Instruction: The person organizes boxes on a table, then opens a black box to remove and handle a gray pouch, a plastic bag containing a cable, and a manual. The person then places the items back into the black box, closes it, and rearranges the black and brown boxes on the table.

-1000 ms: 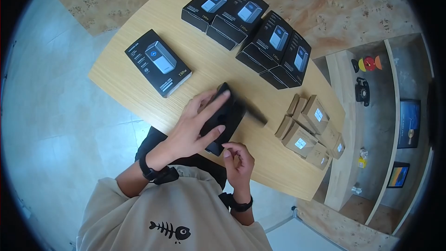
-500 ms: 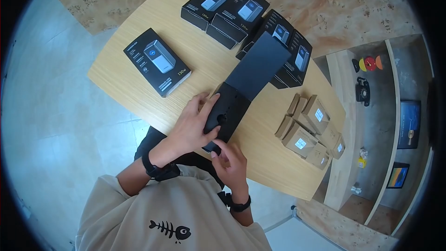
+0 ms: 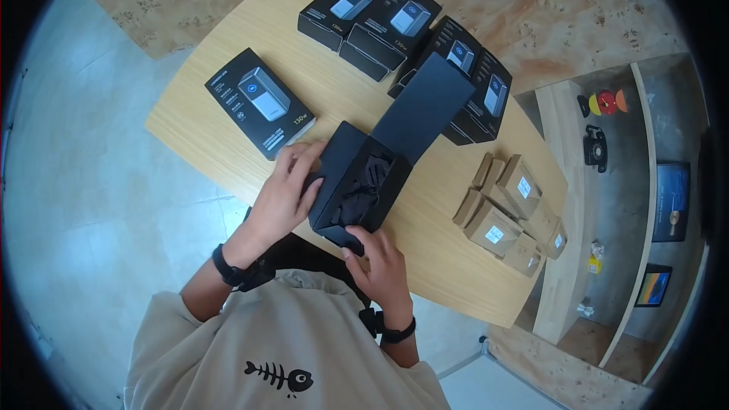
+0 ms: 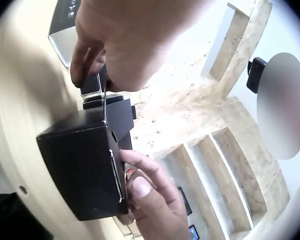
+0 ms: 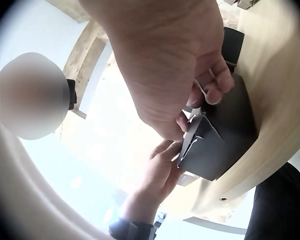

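Observation:
A black box [image 3: 395,193] stands at the table's near edge with its long lid [image 3: 425,110] laid back toward the far side. Its inner flap [image 3: 339,171] is swung up to the left, baring dark, crumpled-looking contents [image 3: 364,186]. My left hand [image 3: 279,201] pinches that flap, thumb on one face and fingers on the other. At the box's near end my right hand [image 3: 380,266] grips the wall, thumb outside and fingertips over the rim. In the left wrist view the right hand [image 4: 157,192] holds the box's edge.
A closed black box printed "130w" [image 3: 262,102] lies at the left of the table. Several similar boxes [image 3: 395,23] stand along the far edge, the lid overlapping some. Small brown cartons [image 3: 493,220] sit on the right. Shelves [image 3: 623,205] rise beyond the table's right side.
The black box's lid has swung back to the far side. My left hand has lifted the inner flap with the hole toward the left, and my right hand has taken the near end.

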{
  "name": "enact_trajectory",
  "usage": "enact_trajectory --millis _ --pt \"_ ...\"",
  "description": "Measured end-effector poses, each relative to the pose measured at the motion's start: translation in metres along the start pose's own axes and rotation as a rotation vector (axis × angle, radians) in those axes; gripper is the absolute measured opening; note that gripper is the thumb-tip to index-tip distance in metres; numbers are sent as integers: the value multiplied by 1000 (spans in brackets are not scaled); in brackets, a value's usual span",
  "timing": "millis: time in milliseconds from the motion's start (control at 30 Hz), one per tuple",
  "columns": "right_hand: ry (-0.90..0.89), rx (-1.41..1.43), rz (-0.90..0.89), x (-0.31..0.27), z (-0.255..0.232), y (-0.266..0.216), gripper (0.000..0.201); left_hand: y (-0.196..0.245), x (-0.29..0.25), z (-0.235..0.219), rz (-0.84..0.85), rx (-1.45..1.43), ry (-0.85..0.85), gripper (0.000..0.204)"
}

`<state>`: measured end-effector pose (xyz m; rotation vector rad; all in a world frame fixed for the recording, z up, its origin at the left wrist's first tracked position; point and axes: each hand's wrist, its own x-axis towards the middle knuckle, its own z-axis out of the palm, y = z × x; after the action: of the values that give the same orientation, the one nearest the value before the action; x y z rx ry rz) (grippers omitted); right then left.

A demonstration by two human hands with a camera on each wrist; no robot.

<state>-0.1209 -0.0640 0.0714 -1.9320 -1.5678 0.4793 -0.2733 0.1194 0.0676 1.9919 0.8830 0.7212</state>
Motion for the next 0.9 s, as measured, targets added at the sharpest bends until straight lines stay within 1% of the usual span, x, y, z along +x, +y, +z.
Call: enact_trajectory --millis 33,100,133,167,200,233,267,300,333,367,400,467,500,533,567,600,667,700,767,800,867,900 --pt "-2 0 -2 -3 0 1 38 -1 -1 1 11 18 -10 50" --pt "52 94 93 -11 0 4 30 -9 -3 4 19 35 -18 49" --pt "51 94 92 -16 2 5 30 -16 -4 5 156 176 -15 47" --pt "152 178 134 -21 5 7 29 -20 -5 6 291 315 -13 45" --pt "254 261 177 -24 6 7 29 -20 -7 7 290 313 -14 45" --pt "255 259 179 -25 5 8 29 -17 -9 7 252 281 -59 45" --pt "237 250 256 -27 3 9 28 -14 -10 8 215 249 -106 46" --pt "221 240 333 -29 1 11 28 -11 -10 6 217 245 -110 46" --pt "223 239 336 -31 1 14 28 -7 -10 4 196 221 -142 52" --pt "175 232 374 -32 3 20 28 -5 -10 3 175 196 -174 58" --pt "126 225 408 -33 4 22 29 -5 -10 4 176 196 -175 58" --pt "135 217 411 -27 2 15 31 -7 -10 5 102 90 -269 72" --pt "142 209 418 -25 2 10 32 -7 -10 4 103 92 -267 72" --pt "142 210 417 -23 1 8 32 -8 -10 3 109 97 -281 77" --pt "183 138 349 -19 2 6 34 -8 -10 2 115 103 -294 83" --pt "223 67 281 -16 2 6 37 -8 -9 1 115 103 -293 83" --pt "240 25 249 -13 1 8 38 -6 -8 -2 85 31 -357 96" --pt "259 -17 217 -11 1 10 39 -5 -8 -4 84 31 -357 96" --pt "249 -66 195 -8 -3 8 40 -2 -8 -6 111 60 -403 113" --pt "241 -114 173 -5 -4 7 41 -2 -9 -6 111 61 -402 113" --pt "238 -156 138 0 -2 9 43 0 -10 -5 146 73 -444 123" --pt "234 -198 104 3 -1 10 45 1 -11 -3 146 73 -442 123"
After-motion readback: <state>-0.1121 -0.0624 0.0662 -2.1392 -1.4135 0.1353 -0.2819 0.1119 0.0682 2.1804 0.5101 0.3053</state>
